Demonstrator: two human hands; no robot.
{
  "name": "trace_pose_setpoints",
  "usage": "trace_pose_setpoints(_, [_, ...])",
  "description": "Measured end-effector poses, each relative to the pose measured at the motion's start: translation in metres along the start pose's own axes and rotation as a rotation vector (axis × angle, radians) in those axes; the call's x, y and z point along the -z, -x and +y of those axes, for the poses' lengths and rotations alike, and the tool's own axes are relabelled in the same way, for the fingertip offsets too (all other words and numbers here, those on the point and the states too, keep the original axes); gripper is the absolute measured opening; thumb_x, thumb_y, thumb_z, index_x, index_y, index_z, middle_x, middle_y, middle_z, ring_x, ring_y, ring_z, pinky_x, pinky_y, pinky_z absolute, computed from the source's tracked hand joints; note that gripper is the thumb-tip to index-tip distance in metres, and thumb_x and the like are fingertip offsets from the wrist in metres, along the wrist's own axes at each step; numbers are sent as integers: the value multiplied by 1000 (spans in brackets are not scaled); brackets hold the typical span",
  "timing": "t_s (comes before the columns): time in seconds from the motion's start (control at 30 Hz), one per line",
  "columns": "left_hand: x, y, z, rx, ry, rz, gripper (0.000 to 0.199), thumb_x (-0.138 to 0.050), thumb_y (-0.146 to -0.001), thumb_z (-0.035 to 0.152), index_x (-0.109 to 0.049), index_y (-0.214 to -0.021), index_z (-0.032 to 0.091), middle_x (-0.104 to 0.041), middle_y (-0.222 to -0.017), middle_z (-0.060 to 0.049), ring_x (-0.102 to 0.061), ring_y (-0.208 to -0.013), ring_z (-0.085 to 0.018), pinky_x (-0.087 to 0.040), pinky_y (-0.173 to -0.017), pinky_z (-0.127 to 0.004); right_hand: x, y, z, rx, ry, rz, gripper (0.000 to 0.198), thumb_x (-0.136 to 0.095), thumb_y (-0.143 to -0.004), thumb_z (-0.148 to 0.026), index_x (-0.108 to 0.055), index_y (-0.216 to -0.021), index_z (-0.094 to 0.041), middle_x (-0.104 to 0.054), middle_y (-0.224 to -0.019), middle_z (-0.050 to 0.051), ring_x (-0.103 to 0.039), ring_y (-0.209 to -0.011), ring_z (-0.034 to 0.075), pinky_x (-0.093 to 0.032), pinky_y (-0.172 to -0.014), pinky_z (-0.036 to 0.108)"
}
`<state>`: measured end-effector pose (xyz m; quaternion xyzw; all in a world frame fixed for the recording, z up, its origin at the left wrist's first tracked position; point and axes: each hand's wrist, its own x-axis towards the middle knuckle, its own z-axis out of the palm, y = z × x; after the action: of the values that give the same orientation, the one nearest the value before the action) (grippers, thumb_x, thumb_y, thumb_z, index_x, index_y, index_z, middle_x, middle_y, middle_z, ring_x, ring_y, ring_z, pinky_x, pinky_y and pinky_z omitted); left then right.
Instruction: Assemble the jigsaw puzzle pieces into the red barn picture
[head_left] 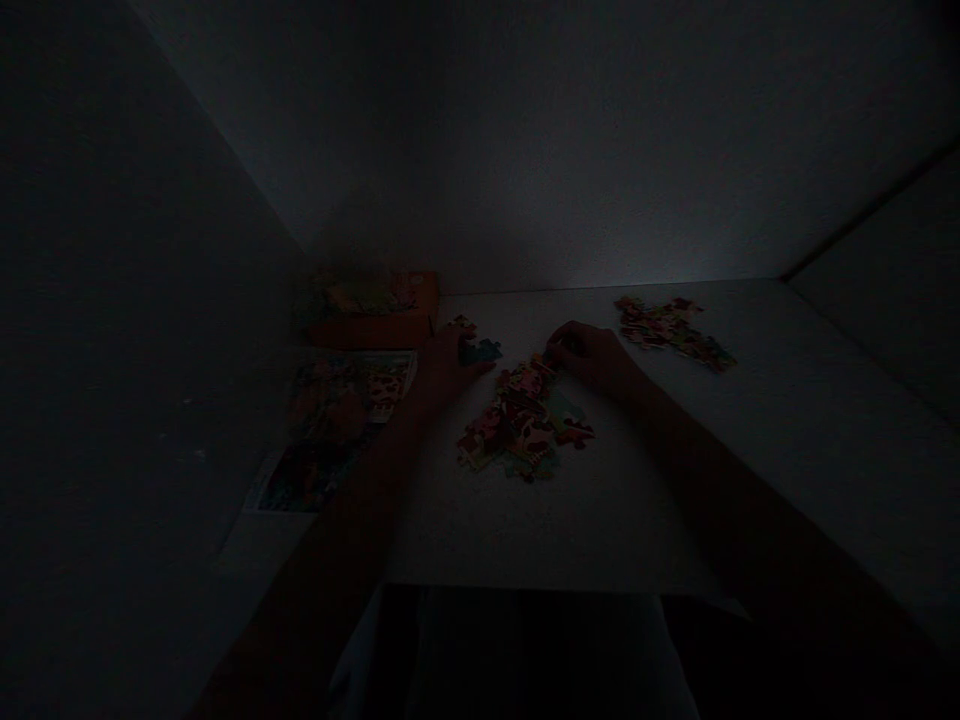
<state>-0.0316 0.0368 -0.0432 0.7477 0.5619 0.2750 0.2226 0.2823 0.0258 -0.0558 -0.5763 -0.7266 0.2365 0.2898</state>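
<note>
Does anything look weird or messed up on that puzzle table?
Mostly the darkness: it is so dim that small damage can't be ruled out. The puzzle pieces just below the left hand and right hand lie in a jumbled heap, with another heap farther right. Nothing looks plainly spilled or broken.

tabletop (600, 530) front — open | puzzle pile (525, 420) — blocks centre | wall (600, 180) behind

In this gloom the pale tabletop (525, 540) carries a heap of jigsaw pieces (525, 420) near its middle, a smaller pile (667, 331) off to the right, an orange box (390, 328) back left, and printed paper (304, 478) just before it.
</note>
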Motion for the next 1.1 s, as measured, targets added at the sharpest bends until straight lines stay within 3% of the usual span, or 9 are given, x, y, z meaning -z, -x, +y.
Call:
trace_pose_setpoints(0.17, [3,7,4,-34,-249,131,55,-98,-83,57,-74,-114,19,-64,-142,-22,-58,-142,-45,-48,-121,-59,1,0,0,-12,22,-12,23,-72,-105,-37,-78,-116,-17,-77,-102,9,-68,-84,18,-48,-78,29])
trace_pose_setpoints(0.33, [4,5,4,24,-177,76,57,-100,-82,51,-67,-116,19,-74,-119,-17,-71,-113,-37,-57,-103,-51,1,0,1,7,14,-6,23,-71,-104,-37,-78,-114,-17,-77,-103,9,-67,-84,18,-47,-77,28])
trace_pose_setpoints(0.43, [5,3,8,39,-29,90,43,-93,-91,35,-67,-122,21,-76,-119,-13,-73,-107,-31,-59,-96,-44,2,1,0,22,-4,6,27,-70,-104,-40,-78,-114,-17,-76,-98,9,-65,-80,17,-45,-75,28])
trace_pose_setpoints(0.6, [6,4,23,-311,85,156,7,-73,-103,22,-76,-109,24,-77,-116,-9,-73,-113,-24,-58,-102,-38,-1,2,-15,34,-122,40,50,-62,-107,-64,-77,-114,-17,-76,-102,10,-65,-86,20,-48,-79,31])
trace_pose_setpoints(0.77, [3,10,33,-570,89,171,10,-72,-107,30,-81,-104,27,-78,-105,-7,-73,-104,-24,-59,-100,-39,-11,6,-38,81,-264,-24,63,-59,-105,-80,-77,-119,-21,-77,-115,9,-69,-102,23,-54,-99,38])
trace_pose_setpoints(0.83, [3,11,33,-548,87,181,8,-74,-105,29,-81,-107,26,-79,-105,-7,-74,-102,-23,-60,-98,-38,-13,7,-45,79,-371,-43,65,-66,-98,-81,-75,-118,-20,-75,-114,10,-67,-100,22,-56,-94,36])
trace_pose_setpoints(0.93, [3,12,33,-406,141,180,10,-80,-100,28,-78,-108,24,-79,-107,-6,-75,-99,-22,-62,-93,-35,-11,6,-47,49,-538,-66,66,-78,-88,-79,-70,-116,-19,-73,-111,10,-66,-94,19,-57,-84,32])
trace_pose_setpoints(1.1, [4,9,31,-180,309,220,27,-89,-96,40,-73,-110,24,-78,-109,-7,-76,-99,-23,-65,-94,-38,-7,1,-38,-16,-602,31,67,-83,-83,-78,-67,-112,-20,-73,-114,10,-68,-101,20,-60,-86,32])
